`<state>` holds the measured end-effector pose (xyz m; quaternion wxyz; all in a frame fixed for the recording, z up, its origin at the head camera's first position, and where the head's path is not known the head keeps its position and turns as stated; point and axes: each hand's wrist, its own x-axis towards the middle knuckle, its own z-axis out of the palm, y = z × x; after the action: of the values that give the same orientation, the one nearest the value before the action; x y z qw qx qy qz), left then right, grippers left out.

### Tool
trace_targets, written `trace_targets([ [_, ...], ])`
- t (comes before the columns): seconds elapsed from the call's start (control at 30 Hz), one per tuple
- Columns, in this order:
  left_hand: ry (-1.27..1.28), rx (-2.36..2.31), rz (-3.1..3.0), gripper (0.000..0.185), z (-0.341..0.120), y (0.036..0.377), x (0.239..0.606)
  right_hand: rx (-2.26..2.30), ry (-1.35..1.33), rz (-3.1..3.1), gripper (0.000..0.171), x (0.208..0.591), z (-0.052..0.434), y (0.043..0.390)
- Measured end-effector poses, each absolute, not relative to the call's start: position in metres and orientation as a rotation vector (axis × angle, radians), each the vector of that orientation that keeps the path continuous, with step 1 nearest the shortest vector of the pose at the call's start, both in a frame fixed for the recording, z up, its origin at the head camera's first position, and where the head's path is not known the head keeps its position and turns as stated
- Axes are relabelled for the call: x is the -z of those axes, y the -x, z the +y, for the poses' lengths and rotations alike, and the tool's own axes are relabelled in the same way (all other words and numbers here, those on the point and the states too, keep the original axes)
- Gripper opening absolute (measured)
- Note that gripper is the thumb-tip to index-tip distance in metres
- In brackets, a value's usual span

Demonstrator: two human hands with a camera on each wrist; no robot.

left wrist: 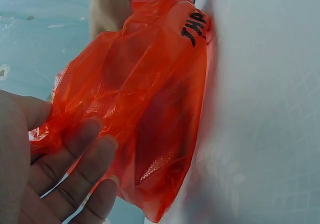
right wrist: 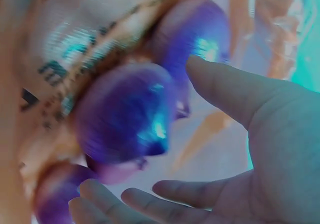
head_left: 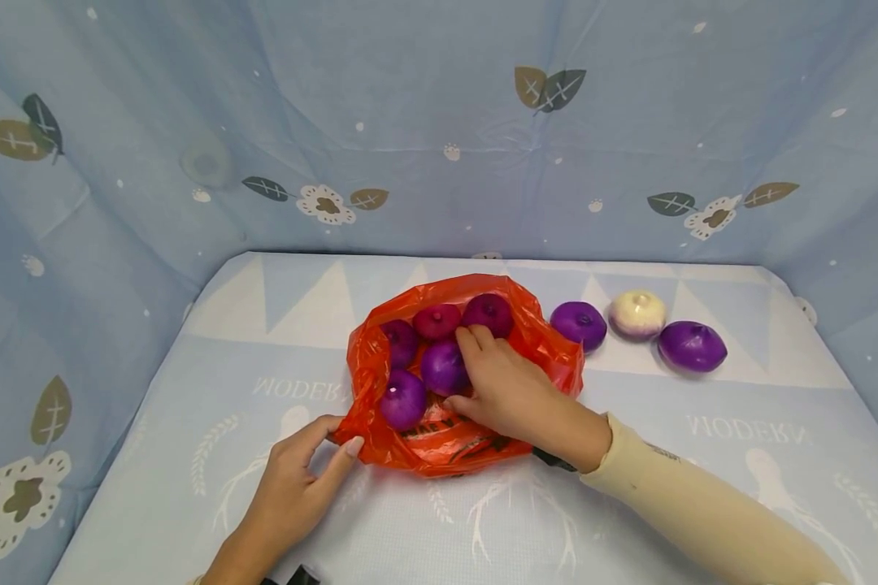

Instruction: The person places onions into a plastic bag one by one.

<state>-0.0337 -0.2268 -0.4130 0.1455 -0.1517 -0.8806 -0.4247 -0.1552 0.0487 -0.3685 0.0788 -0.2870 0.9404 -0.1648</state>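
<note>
A red plastic bag [head_left: 468,467] lies with its mouth spread wide, and several purple onions [head_left: 404,400] sit in it. My left hand [head_left: 293,479] pinches the bag's near-left rim between thumb and fingers; in the left wrist view the red film [left wrist: 145,99] bulges in front of that hand. My right hand [head_left: 508,382] reaches into the bag from the right. Its fingertips are right at the onions at the back, with the thumb lower, beside the middle purple onion [head_left: 442,367]. In the right wrist view the right fingers are spread, with a gap between them and the onions [right wrist: 125,114].
Just right of the bag stands a purple onion [head_left: 578,323], then a white onion [head_left: 637,314] and another purple onion [head_left: 691,347]. A patterned cloth covers the table [head_left: 263,357]. A blue curtain [head_left: 439,122] hangs behind and along the sides.
</note>
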Motion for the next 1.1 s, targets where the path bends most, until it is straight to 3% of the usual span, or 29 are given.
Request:
trace_targets([
  [0.33, 0.417, 1.227, -2.519, 0.023, -0.226, 0.033, 0.412, 0.509, 0.901, 2.85, 0.093, 0.328, 0.076, 0.132],
  [0.7, 0.401, 1.223, -2.502, 0.024, -0.227, 0.032, 0.412, 0.85, 1.009, 2.962, 0.062, 0.31, 0.132, 0.11],
  [1.1, 0.399, 1.236, -2.496, 0.023, -0.226, 0.031, 0.414, 0.928, 0.818, 3.149, 0.081, 0.322, 0.196, 0.104],
])
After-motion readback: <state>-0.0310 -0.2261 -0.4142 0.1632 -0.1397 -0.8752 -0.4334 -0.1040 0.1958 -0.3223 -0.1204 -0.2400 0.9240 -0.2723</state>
